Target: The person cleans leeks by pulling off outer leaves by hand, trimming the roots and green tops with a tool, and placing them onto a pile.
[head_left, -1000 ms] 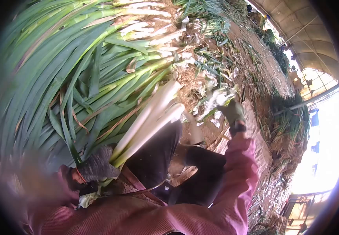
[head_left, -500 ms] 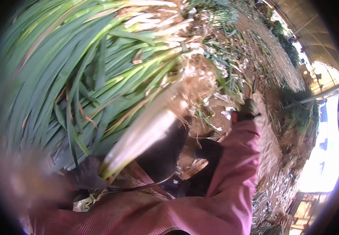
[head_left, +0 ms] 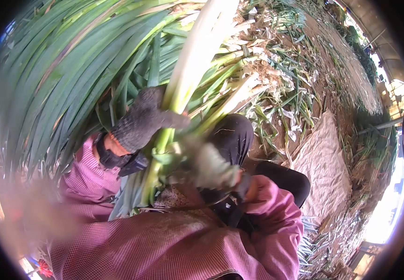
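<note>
A thick leek (head_left: 192, 60) with a white stalk stands tilted in front of me, its pale end toward the top of the view. My left hand (head_left: 148, 114), in a dark knit glove, is wrapped round its green part. My right hand (head_left: 209, 165), in a greenish glove, is blurred by motion beside the lower green leaves, and its fingers cannot be made out. Another leek (head_left: 232, 102) lies behind, near my dark-clad knee.
A large heap of leeks (head_left: 71, 79) fills the left and top. Leaf scraps (head_left: 295, 93) litter the soil on the right. A pale sack (head_left: 325, 168) lies beside my right knee (head_left: 286, 182). A metal pole (head_left: 384, 125) is farther right.
My left hand has come up and toward the middle with the leek, which now stands more upright. My right hand has moved back from the ground at the right to beside the leek's leaves.
</note>
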Demonstrator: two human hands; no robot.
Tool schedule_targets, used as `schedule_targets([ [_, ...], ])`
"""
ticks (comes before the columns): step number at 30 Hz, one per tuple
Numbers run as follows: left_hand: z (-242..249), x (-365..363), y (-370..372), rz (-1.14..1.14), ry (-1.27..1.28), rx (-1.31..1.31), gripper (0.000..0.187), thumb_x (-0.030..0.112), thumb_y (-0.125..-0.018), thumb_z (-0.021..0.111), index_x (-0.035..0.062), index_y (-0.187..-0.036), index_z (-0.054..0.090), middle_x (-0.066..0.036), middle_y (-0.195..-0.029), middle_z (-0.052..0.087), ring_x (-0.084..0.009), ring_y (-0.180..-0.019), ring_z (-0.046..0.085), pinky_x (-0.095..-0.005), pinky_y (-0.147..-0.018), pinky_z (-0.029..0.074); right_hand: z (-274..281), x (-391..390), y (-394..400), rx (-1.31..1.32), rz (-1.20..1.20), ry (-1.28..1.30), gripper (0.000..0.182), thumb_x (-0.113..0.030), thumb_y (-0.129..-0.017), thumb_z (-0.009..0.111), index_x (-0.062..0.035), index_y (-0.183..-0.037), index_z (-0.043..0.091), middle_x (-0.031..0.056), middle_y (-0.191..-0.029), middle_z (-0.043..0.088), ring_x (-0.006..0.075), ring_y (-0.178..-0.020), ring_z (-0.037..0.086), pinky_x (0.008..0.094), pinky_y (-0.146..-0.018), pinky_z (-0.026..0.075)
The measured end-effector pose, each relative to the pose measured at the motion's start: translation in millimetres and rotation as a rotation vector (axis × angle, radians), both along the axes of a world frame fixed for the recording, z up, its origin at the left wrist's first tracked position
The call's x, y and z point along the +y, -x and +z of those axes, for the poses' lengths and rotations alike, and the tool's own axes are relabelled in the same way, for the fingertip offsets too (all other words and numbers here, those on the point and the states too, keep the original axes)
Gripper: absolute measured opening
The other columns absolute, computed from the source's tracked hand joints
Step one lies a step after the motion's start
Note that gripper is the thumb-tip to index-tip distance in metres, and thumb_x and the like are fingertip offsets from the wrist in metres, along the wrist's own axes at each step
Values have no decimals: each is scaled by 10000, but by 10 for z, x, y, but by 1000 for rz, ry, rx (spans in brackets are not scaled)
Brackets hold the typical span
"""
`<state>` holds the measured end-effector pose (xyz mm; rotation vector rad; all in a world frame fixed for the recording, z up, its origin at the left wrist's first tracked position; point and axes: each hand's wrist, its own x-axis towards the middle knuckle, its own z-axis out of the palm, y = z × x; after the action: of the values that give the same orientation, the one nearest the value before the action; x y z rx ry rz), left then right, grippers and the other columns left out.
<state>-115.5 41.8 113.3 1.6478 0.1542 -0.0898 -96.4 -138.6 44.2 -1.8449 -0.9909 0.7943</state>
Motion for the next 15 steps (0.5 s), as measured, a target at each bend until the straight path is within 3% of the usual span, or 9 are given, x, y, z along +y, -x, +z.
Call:
schedule_targets([
  [1,41,-12,-38,20,-107,-77,257,172,-687,709,-7,-851,623,-53,-722,601,-147,-638,576,-291,-620,481,-354,-23,90,144,164,-83,486,-4,-777,699,-8,-1227,514,121,-1078,617,181,-856,642,318,-762,558],
  [3,-29,126,-76,17,33,-44,252,172,-703,693,-17,-858,631,-66,-701,601,-156,-629,591,-294,-607,491,-69,56,273,503,-56,-31,335,-48,-862,635,-11,-1187,560,115,-1041,641,172,-885,644,298,-780,547],
  [5,-389,451,-61,23,-101,-67,256,164,-690,693,-21,-855,633,-69,-697,600,-166,-621,594,-292,-599,490,58,-233,146,159,-207,-216,113,-114,-876,653,-53,-968,675,35,-798,620,140,-633,551,268,-599,496],
  [6,-439,559,-14,47,-96,-21,256,157,-681,694,-22,-854,634,-70,-697,600,-170,-616,594,-290,-594,489,258,-389,-113,-93,-213,-431,175,-72,-859,650,-32,-1028,669,48,-785,617,166,-652,567,297,-600,491],
  [8,-453,729,67,118,-18,120,255,137,-662,697,-23,-852,635,-69,-696,600,-175,-605,591,-284,-585,485,734,-795,-789,-1011,-423,160,242,-116,-860,659,-18,-1080,638,55,-737,575,166,-645,534,302,-607,472],
  [10,-380,698,117,157,83,213,230,74,-631,696,-16,-835,638,-55,-688,597,-166,-605,586,-266,-568,464,1138,-1447,-1970,-721,-804,-209,390,-192,-816,741,-11,-1118,575,106,-836,605,173,-733,555,328,-623,468],
  [12,-425,579,136,110,13,223,220,61,-626,695,-14,-826,640,-52,-690,598,-158,-604,579,-259,-565,454,1476,-1673,-2406,-1091,-867,449,557,-225,-805,750,14,-1241,498,179,-1164,565,235,-976,584,360,-795,505],
  [14,-570,510,33,20,17,108,181,82,-640,687,1,-794,636,-45,-691,595,-144,-597,556,-265,-572,441,1686,-1566,-2414,-1486,-975,1143,638,-243,-813,741,28,-1308,441,201,-1295,501,277,-1104,564,381,-904,504],
  [15,-539,474,-7,-34,16,118,183,82,-643,689,5,-800,635,-42,-693,596,-142,-605,556,-269,-581,444,1665,-1363,-2262,-1331,-929,989,713,-229,-802,748,31,-1362,391,218,-1335,473,352,-1169,532,411,-1001,476],
])
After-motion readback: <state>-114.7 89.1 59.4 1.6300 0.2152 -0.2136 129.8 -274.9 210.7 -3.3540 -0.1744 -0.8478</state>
